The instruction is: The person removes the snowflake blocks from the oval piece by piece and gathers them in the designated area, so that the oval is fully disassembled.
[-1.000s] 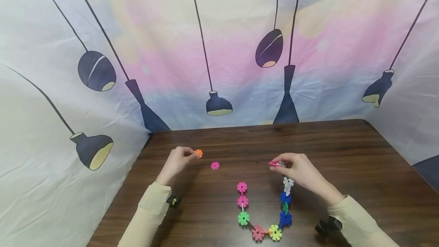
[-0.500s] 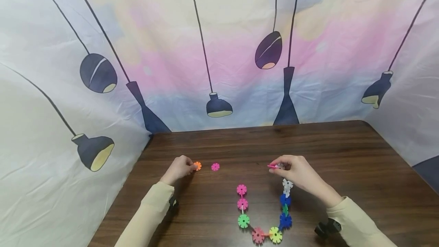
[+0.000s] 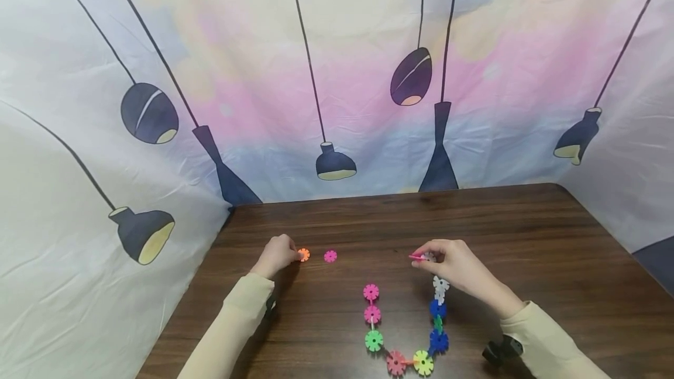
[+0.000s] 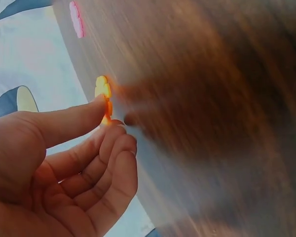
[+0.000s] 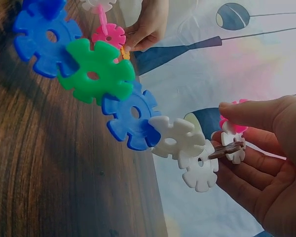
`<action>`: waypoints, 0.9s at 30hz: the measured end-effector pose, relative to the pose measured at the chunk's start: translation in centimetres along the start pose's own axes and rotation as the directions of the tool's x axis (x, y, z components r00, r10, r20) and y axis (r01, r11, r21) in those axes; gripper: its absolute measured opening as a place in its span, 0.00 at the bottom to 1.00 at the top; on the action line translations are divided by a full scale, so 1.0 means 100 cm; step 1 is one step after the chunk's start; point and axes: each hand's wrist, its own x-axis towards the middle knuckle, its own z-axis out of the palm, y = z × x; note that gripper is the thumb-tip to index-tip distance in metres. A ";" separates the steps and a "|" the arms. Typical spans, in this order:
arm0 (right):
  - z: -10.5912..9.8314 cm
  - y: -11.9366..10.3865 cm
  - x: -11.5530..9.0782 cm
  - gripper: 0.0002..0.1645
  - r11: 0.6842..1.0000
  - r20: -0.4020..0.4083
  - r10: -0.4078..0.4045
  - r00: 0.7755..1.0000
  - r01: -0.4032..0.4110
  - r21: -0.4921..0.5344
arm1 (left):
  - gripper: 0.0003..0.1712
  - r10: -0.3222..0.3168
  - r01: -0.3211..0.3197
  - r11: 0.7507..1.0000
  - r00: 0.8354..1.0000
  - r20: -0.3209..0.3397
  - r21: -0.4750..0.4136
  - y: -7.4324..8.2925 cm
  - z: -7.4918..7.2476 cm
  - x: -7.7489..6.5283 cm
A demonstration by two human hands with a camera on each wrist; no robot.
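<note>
My left hand (image 3: 276, 255) pinches an orange notched snowflake disc (image 3: 304, 255) at its edge, low over the table. Just right of it lies a loose pink snowflake disc (image 3: 330, 256). At the far right end of a U-shaped chain of interlocked snowflake discs, my right hand (image 3: 457, 261) grips a pink disc (image 3: 418, 257) between thumb and fingers. In the right wrist view, a white disc (image 5: 234, 143) and a brown disc (image 5: 227, 149) join that end to further white, blue and green discs (image 5: 101, 71). The chain's other end has pink discs (image 3: 371, 292).
The dark wooden table (image 3: 505, 221) holds everything. Behind it hangs a cloth (image 3: 363, 104) printed with lamps. A yellow disc (image 3: 423, 362) and a red disc (image 3: 396, 362) form the chain's bend near the front. A black wrist device (image 3: 502, 351) sits under the right sleeve.
My left hand has come down and slightly nearer with the orange disc, which is now level with the loose pink one. The right hand has barely shifted.
</note>
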 end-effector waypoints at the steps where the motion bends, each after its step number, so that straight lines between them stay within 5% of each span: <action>1: 0.000 0.000 0.000 0.08 1.000 0.001 -0.001 1.000 0.001 -0.002 | 0.14 0.000 0.000 1.000 1.000 -0.005 0.005 0.000 0.000 0.000; 21: 0.000 0.001 0.002 0.10 1.000 0.001 0.020 1.000 -0.020 -0.015 | 0.13 0.003 -0.003 1.000 0.999 -0.037 -0.003 0.001 0.003 -0.001; 27: -0.001 0.001 0.002 0.10 1.000 0.008 0.007 1.000 -0.007 -0.012 | 0.13 0.067 -0.069 0.997 0.996 -0.059 -0.036 0.011 0.001 -0.003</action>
